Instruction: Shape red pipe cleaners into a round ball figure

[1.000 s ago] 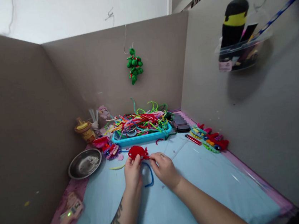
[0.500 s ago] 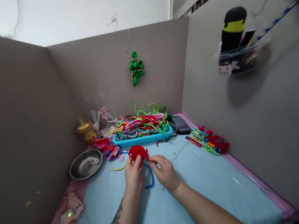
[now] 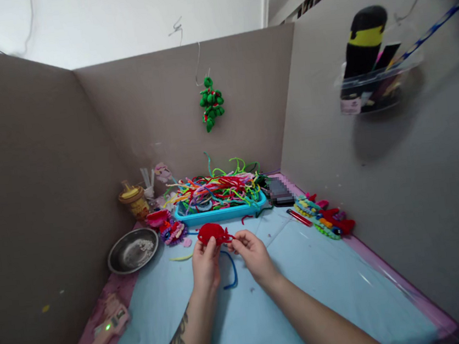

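Observation:
A red fuzzy piece (image 3: 210, 232), seemingly made of pipe cleaners, is held just above the table between both hands. My left hand (image 3: 206, 258) is closed on its lower edge, thumb on top. At its right end a thin red strand sticks out, and my right hand (image 3: 251, 249) pinches this strand between thumb and fingers. Below the hands a bent blue pipe cleaner (image 3: 235, 273) lies on the light blue sheet. A short yellow pipe cleaner (image 3: 181, 258) rests left of my left hand.
Behind stands a blue tray (image 3: 218, 216) heaped with pipe cleaners. On the left are a metal bowl (image 3: 119, 262), a pink glue gun (image 3: 103, 341) with a green light and a brown cup (image 3: 134, 204). A red pen-like tool (image 3: 299, 217) and fuzzy fish-like figures (image 3: 330, 221) lie right.
My right hand has shifted slightly at the right end, and the red strand between the hands now shows more. My left hand keeps its hold. The view has moved a little.

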Available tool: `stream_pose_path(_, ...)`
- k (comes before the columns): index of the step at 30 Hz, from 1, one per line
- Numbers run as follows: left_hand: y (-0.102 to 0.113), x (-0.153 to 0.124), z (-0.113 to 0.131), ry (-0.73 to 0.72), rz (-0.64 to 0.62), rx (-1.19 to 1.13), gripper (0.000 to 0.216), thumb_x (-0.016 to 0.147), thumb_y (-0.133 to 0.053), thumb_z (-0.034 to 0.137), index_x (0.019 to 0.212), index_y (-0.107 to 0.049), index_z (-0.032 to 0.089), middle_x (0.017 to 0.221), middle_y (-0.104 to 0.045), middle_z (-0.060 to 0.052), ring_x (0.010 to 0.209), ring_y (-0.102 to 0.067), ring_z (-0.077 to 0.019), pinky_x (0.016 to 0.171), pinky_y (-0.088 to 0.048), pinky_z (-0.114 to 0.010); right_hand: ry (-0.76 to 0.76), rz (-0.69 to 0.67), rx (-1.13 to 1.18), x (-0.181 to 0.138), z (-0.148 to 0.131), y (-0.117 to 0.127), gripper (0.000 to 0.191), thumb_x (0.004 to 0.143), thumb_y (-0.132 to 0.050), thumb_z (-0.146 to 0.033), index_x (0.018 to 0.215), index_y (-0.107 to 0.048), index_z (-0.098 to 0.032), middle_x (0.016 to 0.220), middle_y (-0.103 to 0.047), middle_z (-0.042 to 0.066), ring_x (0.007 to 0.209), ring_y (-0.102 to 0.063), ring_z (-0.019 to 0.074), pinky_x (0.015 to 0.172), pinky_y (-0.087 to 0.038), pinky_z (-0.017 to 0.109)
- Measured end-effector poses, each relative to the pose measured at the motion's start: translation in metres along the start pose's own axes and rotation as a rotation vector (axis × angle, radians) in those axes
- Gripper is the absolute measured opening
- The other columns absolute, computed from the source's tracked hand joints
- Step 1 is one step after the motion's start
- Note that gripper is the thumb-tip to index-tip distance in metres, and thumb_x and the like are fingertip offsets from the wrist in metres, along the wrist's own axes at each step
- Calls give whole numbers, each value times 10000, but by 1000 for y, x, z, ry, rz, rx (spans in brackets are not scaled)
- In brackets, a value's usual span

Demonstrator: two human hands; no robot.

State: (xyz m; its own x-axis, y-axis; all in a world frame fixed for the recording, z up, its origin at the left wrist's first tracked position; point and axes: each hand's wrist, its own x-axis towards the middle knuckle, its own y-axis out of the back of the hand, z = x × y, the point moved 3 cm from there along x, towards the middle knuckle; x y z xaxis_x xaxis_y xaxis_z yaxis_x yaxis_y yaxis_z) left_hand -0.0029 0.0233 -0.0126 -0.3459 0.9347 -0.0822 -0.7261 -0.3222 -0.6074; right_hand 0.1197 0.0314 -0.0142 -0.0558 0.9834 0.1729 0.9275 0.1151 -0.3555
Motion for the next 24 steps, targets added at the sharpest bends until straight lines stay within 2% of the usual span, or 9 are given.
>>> stream_pose_path(3, 0, 1, -2, 9, -12, 0, 362, 622, -766, 252, 941, -619, 165, 906, -707, -50, 831, -658, -163, 814, -473, -311, -90, 32, 40, 4, 6, 4, 263, 698, -668, -402, 796, -539, -195, 659, -635, -7, 605, -613, 148, 552, -454, 242)
stream_pose_path(6, 1, 1, -2, 6, -10, 27, 369, 617, -769, 265, 937, -616, 164, 898, -710, -54, 833, -661, -172, 818, -473, -319, -148, 57, -19, 7, 14, 9, 270, 671, -679, -397, 775, -547, -185, 639, -620, -3, 579, -591, 150, 510, -421, 233)
stream_pose_path(12, -3, -5, -5, -15, -1, 63, 364, 602, -777, 267, 903, -611, 148, 837, -708, -54, 762, -655, -158, 785, -470, -305, -2, 37, -281, 7, 17, 12, 163, 689, -650, -313, 663, -594, -162, 622, -580, -10, 604, -510, 136, 601, -419, 259)
stream_pose_path(17, -4, -6, -12, -68, -48, 165, 349, 635, -747, 265, 931, -605, 147, 899, -707, -71, 813, -652, -171, 820, -459, -315, 89, 20, -510, 7, 16, 12, 169, 692, -630, -263, 569, -572, -163, 573, -532, -22, 572, -477, 129, 557, -396, 244)
stream_pose_path(20, -1, -4, -9, -144, -38, 255, 335, 661, -719, 277, 949, -605, 148, 898, -706, -69, 827, -651, -176, 816, -460, -307, 173, 29, -587, 5, 11, 11, 59, 689, -626, -223, 679, -608, -167, 634, -548, -14, 598, -506, 138, 557, -420, 241)
stream_pose_path(24, -1, -5, 0, -207, -25, 434, 284, 655, -703, 262, 905, -616, 159, 851, -702, -60, 786, -649, -189, 765, -471, -299, 356, 65, -656, -3, -8, 8, 225, 729, -588, -157, 952, -602, -184, 807, -586, 24, 679, -546, 154, 632, -468, 270)
